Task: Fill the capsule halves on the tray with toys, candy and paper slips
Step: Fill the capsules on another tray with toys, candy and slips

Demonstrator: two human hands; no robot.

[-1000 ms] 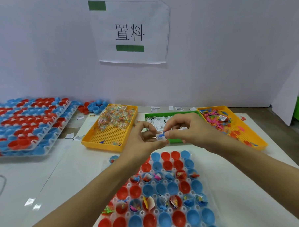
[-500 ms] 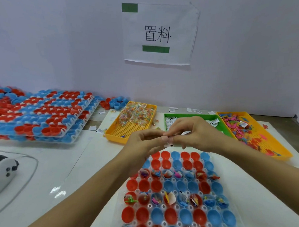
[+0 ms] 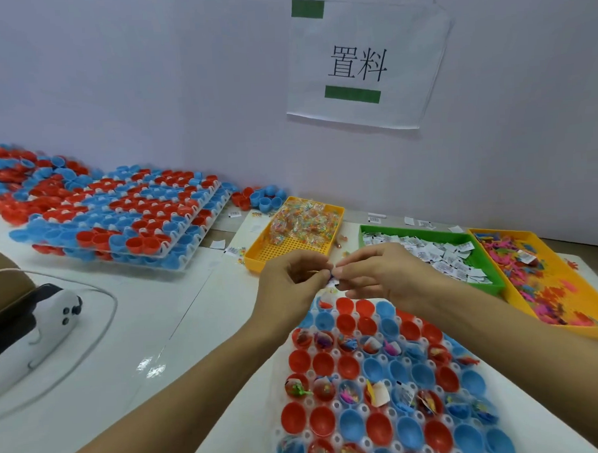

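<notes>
White surface [image 3: 131, 336] has stacked capsule trays [image 3: 126, 220] way left. Left hand [image 3: 293, 288] and right hand [image 3: 378, 274] both pinch a tiny paper slip [image 3: 331, 280] above the tray [image 3: 376, 384] of red and blue capsule halves. Wall sign [image 3: 362, 66] up top reads 置料.

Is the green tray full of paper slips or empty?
Not empty. White paper slips cover most of the green tray, though bare green floor shows along its near edge.

One head-worn camera looks forward and down, close over the tray [image 3: 334, 353] toward the wall [image 3: 147, 79].
</notes>
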